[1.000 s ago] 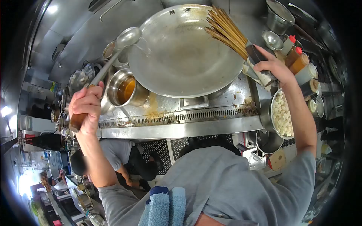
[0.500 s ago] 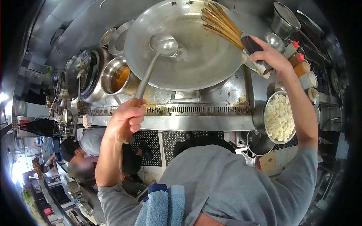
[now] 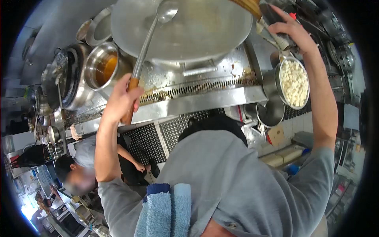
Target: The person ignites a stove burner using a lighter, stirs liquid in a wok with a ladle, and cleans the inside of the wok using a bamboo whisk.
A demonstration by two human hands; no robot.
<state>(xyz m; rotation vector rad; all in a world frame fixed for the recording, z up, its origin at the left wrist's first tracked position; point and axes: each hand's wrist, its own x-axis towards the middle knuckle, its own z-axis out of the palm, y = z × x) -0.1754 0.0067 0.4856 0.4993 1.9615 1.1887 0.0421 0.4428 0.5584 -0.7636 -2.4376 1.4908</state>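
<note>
My left hand is closed around the wooden handle of a steel ladle. The ladle's bowl is over the large metal wok, near the top edge of the view. At the upper right, my right hand grips the dark wrapped end of a bamboo wok brush, whose bristles point left toward the wok and run out of view. Below that hand sits a steel bowl of white cubes, perhaps tofu.
A steel pot of amber liquid stands left of the wok. A red-capped bottle is partly hidden behind my right hand. The steel stove edge runs before me. Another person bends low at the left.
The view has tilted down, so the wok, ladle and brush sit higher in it and the bristles are mostly cut off. The brush looks slightly farther from the wok. Both hands keep their grips.
</note>
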